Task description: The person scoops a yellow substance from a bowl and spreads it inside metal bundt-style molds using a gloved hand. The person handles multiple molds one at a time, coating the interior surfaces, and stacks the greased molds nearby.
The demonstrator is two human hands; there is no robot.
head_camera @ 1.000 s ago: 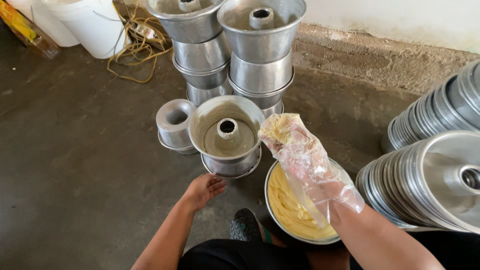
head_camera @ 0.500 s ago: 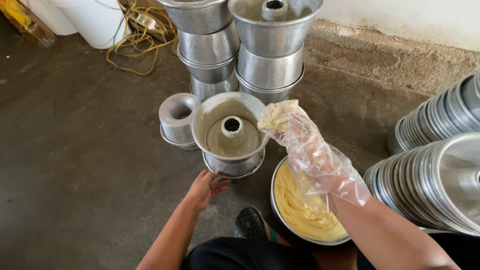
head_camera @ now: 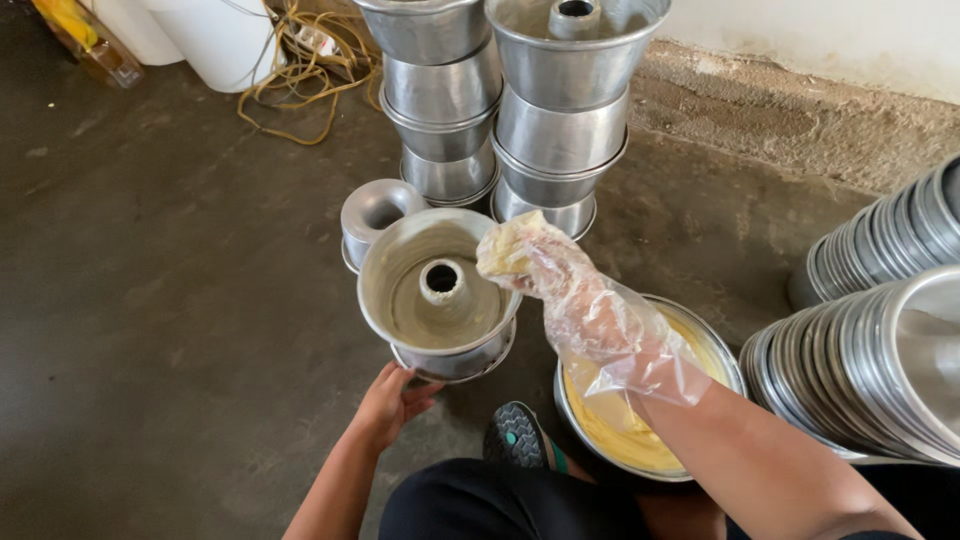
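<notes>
Left hand (head_camera: 390, 400) cups the tube pan (head_camera: 440, 295) from underneath, held above the floor; gloved right hand (head_camera: 560, 285), fingers curled around yellow grease, touches its rim. Light, stiff, probably slippery inside—grip outside.

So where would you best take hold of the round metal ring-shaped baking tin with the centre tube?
Probably low on the outer wall of the round metal ring-shaped baking tin, from the near side, where the bare left hand already cups it; its inside looks greased and the gloved right hand works at the rim.
</notes>
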